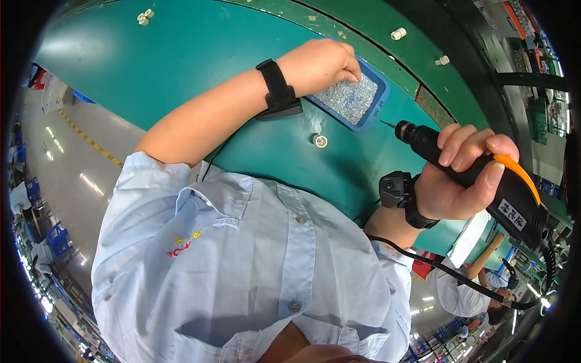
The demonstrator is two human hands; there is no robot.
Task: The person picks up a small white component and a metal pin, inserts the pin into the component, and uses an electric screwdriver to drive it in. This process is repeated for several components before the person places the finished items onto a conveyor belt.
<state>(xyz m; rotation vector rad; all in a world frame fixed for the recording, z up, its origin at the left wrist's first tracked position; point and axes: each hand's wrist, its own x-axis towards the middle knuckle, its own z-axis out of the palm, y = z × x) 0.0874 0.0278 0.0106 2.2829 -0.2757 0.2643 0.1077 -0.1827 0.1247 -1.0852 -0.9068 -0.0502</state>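
My left hand (pixel 324 63) reaches over the near-left side of a blue tray (pixel 379 107) full of small silvery screws (pixel 350 101). Its fingertips are pinched together and pointed down at the screws; whatever they hold is hidden. My right hand (pixel 463 175) is wrapped round a black electric screwdriver (pixel 426 142) with an orange lever. The thin bit points left, toward the tray's right corner, without touching it. Between me and the tray, a small round whitish fitting (pixel 320 140) with a metallic centre rests on the green table (pixel 242 154).
Several cream fittings (pixel 144 17) lie at the far left of the table. Two more, a cream fitting (pixel 398 34) and another fitting (pixel 442 60), are on the green surface beyond the raised edge. A black cable (pixel 448 270) loops at my right. A co-worker (pixel 463 290) sits further right.
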